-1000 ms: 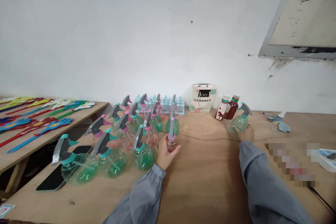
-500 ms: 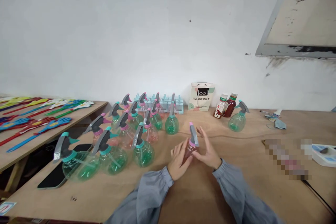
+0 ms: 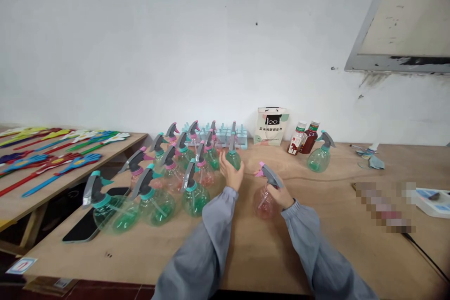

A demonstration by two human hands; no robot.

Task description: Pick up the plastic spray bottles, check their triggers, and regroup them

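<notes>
My right hand [image 3: 281,194] grips a pink spray bottle [image 3: 264,200] by its neck, just below the grey trigger head, and the bottle stands on the wooden table [image 3: 267,248]. My left hand [image 3: 232,172] reaches forward and closes round a green spray bottle [image 3: 232,156] at the right edge of a cluster of several green and pink spray bottles [image 3: 168,183]. Both arms wear grey sleeves.
A lone green spray bottle [image 3: 319,155] stands at the back right beside two drink bottles [image 3: 303,138] and a small paper bag [image 3: 271,126]. A black phone [image 3: 84,225] lies at the table's left. Coloured hand-shaped clappers [image 3: 52,157] cover a side table. A blue tray [image 3: 225,135] sits by the wall.
The pink bottle moved right and is now in my right hand alone. My left hand let go of it and reached forward to the green bottle at the cluster's edge.
</notes>
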